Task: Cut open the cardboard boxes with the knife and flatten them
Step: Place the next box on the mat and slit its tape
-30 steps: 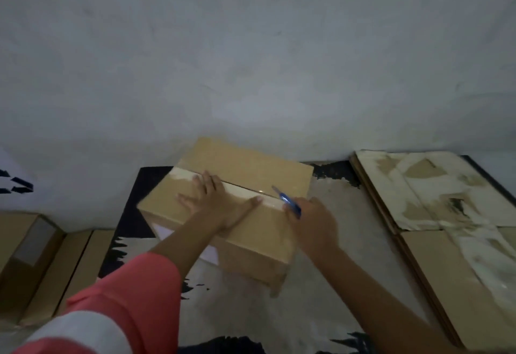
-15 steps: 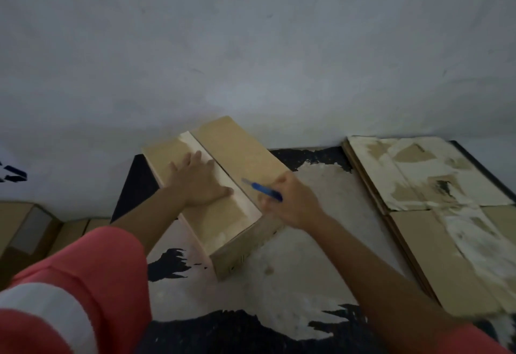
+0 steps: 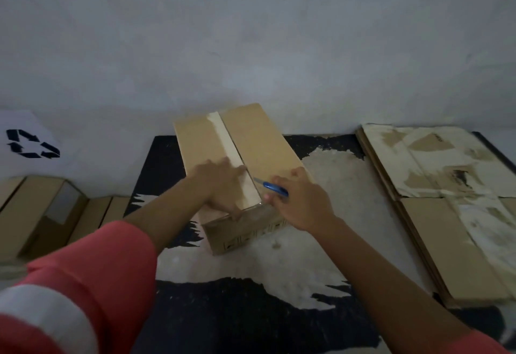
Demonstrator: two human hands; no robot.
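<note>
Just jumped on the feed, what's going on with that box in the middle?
A person is working on the taped cardboard box. The left hand presses flat on its top, and the right hand grips a blue knife with the blade at the tape seam near the box's near end. The box is closed, not yet flattened. To the right lies flattened cardboard.

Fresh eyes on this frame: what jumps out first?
The taped cardboard box sits at centre by the wall, the left hand pressed flat on its top. The right hand grips a blue knife, blade near the tape seam. Flattened cardboard lies stacked at right.
</note>
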